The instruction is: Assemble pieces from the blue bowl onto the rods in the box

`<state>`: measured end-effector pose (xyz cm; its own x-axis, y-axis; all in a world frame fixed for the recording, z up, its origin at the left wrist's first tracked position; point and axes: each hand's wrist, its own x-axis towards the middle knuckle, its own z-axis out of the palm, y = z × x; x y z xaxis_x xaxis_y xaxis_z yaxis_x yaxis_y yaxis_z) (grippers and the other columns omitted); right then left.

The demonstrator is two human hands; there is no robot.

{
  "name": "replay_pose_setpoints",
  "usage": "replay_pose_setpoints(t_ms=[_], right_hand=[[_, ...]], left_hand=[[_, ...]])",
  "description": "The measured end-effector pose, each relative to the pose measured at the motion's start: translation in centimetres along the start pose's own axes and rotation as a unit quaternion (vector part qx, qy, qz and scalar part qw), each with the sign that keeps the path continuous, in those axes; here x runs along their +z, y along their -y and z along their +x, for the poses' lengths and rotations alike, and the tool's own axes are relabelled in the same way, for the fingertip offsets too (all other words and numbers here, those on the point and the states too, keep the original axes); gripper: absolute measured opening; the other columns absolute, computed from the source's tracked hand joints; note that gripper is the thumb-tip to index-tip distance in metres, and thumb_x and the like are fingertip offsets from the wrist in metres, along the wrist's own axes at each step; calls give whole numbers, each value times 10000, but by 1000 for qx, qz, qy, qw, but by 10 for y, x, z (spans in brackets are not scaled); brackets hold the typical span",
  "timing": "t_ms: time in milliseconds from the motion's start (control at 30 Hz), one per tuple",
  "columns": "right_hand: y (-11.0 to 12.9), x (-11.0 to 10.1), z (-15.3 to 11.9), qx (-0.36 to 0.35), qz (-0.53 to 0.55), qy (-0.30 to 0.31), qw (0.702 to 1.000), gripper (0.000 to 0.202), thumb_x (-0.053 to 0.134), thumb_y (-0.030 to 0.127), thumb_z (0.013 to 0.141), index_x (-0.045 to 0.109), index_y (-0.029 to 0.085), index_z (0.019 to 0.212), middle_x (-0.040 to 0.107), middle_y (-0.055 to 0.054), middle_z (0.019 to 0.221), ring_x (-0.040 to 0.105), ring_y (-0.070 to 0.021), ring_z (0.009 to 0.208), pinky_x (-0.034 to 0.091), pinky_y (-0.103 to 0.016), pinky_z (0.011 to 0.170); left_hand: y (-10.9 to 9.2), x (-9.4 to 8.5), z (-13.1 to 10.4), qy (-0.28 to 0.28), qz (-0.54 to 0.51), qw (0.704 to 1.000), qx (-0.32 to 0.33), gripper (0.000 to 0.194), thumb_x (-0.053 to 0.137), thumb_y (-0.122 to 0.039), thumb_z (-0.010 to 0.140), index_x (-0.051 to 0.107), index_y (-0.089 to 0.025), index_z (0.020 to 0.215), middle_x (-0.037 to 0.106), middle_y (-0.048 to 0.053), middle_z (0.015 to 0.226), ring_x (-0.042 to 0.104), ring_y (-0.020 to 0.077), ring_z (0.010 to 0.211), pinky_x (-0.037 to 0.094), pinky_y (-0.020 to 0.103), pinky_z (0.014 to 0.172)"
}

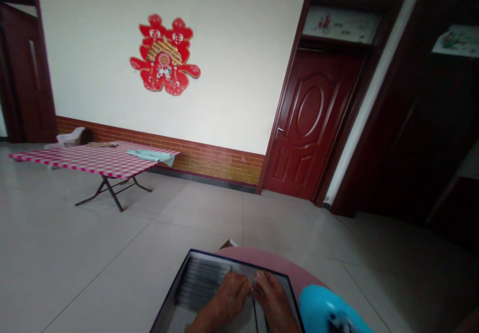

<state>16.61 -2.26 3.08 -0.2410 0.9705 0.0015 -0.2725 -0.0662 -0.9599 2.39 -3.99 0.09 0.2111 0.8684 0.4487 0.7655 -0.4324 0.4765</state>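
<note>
My left hand [232, 295] and my right hand [271, 295] are close together over a shallow box [169, 300] with a dark rim, at the bottom of the view. The fingers of both hands are pinched round something small and pale between them, too small and blurred to name. A thin dark strip [256, 315] runs down below the fingertips. In the left part of the box lies a row of dark, slim items [200, 280], blurred.
The box rests on a pink round table [279, 262]. Right of it stands a bright blue bowl [318, 305] with dark items inside. Farther off are a folding table with a checked cloth [101, 158], a pale cloth [149, 155] on it, and a red door [305, 123].
</note>
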Motion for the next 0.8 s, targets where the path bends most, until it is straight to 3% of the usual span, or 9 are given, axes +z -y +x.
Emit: replay_pose_setpoints(t_ms=[167,300,533,667,800], right_hand=[[-4,-1,0,17,16,7,1000,316,722,489,651,655,208,779,624,-5,764,589,-187,765,471,-282,696],[-5,-2,0,12,15,5,1000,312,710,501,661,660,210,763,638,-9,765,598,-197,771,474,-290,707],[-9,-1,0,33,44,15,998,287,725,466,664,652,208,766,663,-13,780,626,-209,790,487,-304,711],[-17,1,4,36,65,-7,997,325,743,476,627,653,205,782,674,-8,783,635,-210,792,498,-305,708],[-15,2,6,40,63,-32,997,436,761,511,581,662,206,877,698,-23,908,645,-216,847,505,-323,767]], left_hand=[[0,8,-4,-6,74,997,11,404,240,-261,974,610,-178,835,644,75,805,593,190,769,449,297,746],[-12,-3,-2,37,113,993,9,365,263,-182,947,625,-156,907,654,127,891,601,231,842,463,341,771],[-23,-16,2,84,139,987,-17,286,351,-152,908,636,-148,880,651,132,878,595,237,843,479,325,705],[-22,-17,3,74,133,988,-28,306,333,-176,929,637,-142,902,655,134,895,603,244,861,474,333,735],[-21,-24,6,42,85,994,-49,263,375,-220,929,630,-164,963,668,96,928,612,232,885,461,310,767]])
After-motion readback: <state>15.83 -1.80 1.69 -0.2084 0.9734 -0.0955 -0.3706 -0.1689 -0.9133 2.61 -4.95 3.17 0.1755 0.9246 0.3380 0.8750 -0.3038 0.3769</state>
